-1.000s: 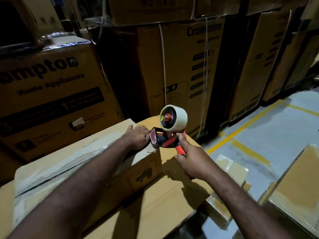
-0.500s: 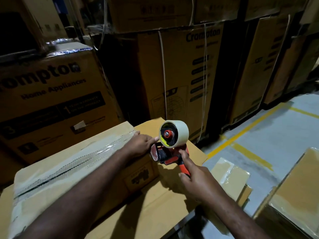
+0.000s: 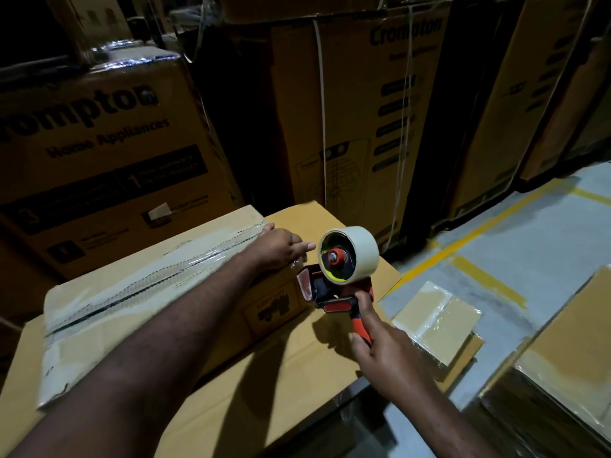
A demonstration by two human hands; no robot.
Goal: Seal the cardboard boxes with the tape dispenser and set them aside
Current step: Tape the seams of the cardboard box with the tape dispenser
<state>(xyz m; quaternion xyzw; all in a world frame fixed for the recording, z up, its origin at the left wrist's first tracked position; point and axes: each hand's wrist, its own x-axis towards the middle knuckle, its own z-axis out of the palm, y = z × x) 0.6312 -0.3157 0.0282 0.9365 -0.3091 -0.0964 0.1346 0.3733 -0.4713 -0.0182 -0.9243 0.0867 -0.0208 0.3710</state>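
A brown cardboard box (image 3: 109,312) lies on a larger flat carton (image 3: 264,385), with clear tape running along its top seam. My left hand (image 3: 276,247) rests flat on the box's far top corner, fingers pressing the tape end down. My right hand (image 3: 380,345) grips the red handle of the tape dispenser (image 3: 340,276). The dispenser carries a white tape roll and sits against the box's end face just below that corner.
Tall printed appliance cartons (image 3: 357,104) are stacked close behind and to the left (image 3: 99,153). Small taped boxes (image 3: 436,322) lie on the grey floor at the right, with another carton (image 3: 568,358) at the far right. Yellow floor lines (image 3: 469,239) run past.
The dispenser has dropped from above the box corner to its end face. My left hand has flattened over the corner, its fingers now stretched out.
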